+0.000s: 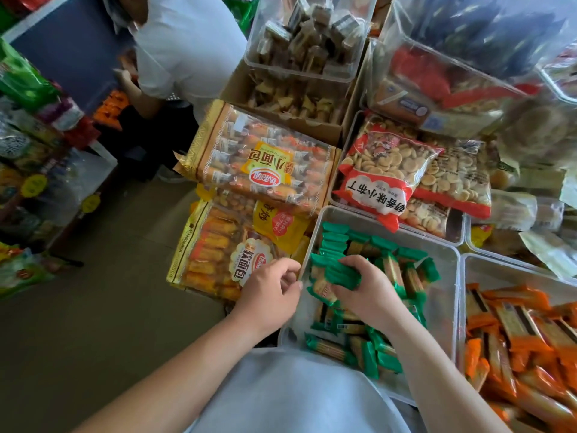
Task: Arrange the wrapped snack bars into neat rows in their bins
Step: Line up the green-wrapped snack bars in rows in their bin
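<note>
Clear bin [445,278], front centre: part filled with green-wrapped bars [335,240], stood on edge in a rough row along the far left corner, jumbled flat at the near end. Bare floor of bin visible along the right wall.

Neighbouring clear bin [462,295], to the right: orange-wrapped bars [518,326], heaped without order.

Behind: bin with bags of small round biscuits [387,170]; cardboard box [281,120] of small wrapped pieces; further clear tub [359,42] of brown wrapped blocks. Two large packs of bread rolls [265,157] stacked at left of the green bin.

Tan floor [93,323]. Shelving with bagged goods [28,151] along the left. Second person in a white shirt [187,42], bent over stock at the far end.

Right hand [367,290]: inside the green bin, near its left wall, fingers curled round a bunch of green-wrapped bars, held above the jumbled layer. Left hand [268,292]: at the outer left rim of the same bin, fingers curled; contact with rim not determinable.
</note>
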### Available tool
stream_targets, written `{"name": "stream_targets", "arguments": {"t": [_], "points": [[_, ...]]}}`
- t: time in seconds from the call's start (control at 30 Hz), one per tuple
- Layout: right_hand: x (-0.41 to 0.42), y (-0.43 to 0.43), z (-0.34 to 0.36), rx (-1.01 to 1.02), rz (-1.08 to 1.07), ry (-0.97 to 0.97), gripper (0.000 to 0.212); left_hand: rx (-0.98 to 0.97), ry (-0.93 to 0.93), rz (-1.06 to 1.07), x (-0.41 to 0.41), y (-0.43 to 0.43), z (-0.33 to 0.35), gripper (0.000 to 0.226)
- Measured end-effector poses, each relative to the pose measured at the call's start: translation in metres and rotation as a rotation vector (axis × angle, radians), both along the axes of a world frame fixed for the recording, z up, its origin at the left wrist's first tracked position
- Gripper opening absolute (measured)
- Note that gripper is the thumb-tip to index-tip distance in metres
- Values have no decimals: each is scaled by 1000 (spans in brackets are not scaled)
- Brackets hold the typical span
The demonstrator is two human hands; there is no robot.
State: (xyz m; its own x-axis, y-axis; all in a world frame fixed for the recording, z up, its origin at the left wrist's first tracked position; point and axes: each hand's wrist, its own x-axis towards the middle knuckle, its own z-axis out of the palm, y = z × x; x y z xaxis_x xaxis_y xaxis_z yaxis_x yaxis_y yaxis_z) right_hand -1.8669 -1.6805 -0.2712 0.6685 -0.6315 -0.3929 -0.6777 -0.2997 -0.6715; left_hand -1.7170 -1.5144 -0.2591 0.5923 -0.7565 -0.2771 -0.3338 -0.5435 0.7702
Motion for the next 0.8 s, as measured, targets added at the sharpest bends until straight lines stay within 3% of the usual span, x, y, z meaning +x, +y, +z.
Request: {"name": "stream_targets", "arguments": {"t": [0.2, 0.33, 0.63, 0.8], "points": [[18, 27, -52, -300, 167, 1, 52, 46, 89, 34, 0, 23, 1, 37], [13, 27, -62, -253, 106, -100, 47, 72, 117, 51, -2, 35, 1, 38], [13, 23, -53, -300, -60, -17, 64, 82, 87, 13, -15, 33, 7, 35], [-21, 8, -24, -453, -84, -72, 29, 37, 12, -101, -29, 15, 9, 31]]}}
